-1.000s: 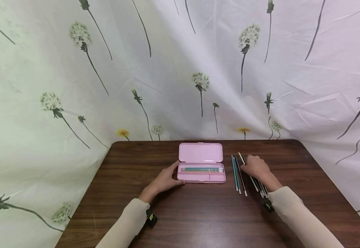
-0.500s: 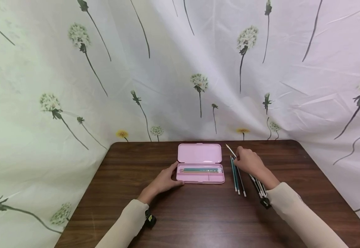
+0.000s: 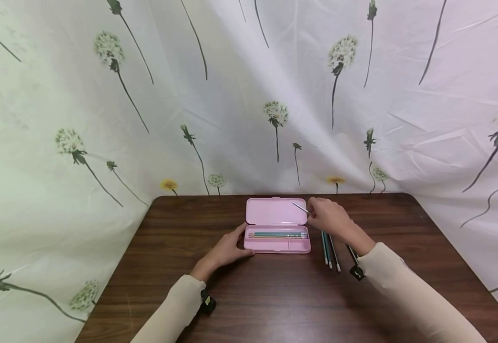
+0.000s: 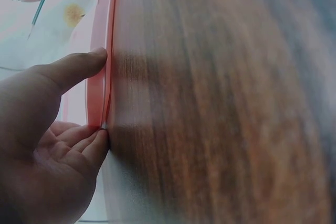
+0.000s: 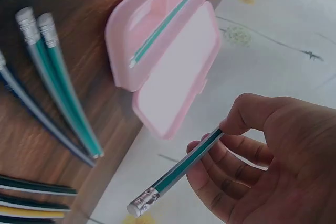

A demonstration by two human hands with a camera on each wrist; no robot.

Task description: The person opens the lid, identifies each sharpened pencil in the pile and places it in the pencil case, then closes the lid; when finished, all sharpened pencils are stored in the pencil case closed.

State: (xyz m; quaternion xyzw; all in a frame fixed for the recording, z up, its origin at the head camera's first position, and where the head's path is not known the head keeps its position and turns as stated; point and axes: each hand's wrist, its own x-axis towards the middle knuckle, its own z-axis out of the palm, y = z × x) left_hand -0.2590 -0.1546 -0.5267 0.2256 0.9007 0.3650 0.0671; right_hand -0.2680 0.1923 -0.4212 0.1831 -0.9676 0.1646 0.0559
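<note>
A pink pencil case (image 3: pixel 266 246) lies with its lid (image 3: pixel 270 209) folded back, and several pencils (image 3: pixel 274 235) rest in its long rear compartment. My left hand (image 3: pixel 226 248) grips the case's left end. In the left wrist view the thumb (image 4: pixel 79 69) presses the front wall while the other fingers touch the corner. My right hand (image 3: pixel 331 218) pinches a teal-and-grey striped pencil (image 5: pixel 184 169) between thumb and fingers, raised over the right side of the lid. That pencil's white eraser end points away from the palm in the right wrist view.
Two teal pencils (image 5: pixel 60 85) and a dark blue one (image 5: pixel 44 111) lie right of the case. Beyond them are several black-and-white and yellow pencils (image 5: pixel 37 201), partly under my right forearm. A floral cloth (image 3: pixel 231 119) hangs behind the brown wooden table (image 3: pixel 274 295).
My right hand has lifted a pencil from the right-hand pile and carried it leftward, over the loose pencils to the lid. The left hand stays on the case.
</note>
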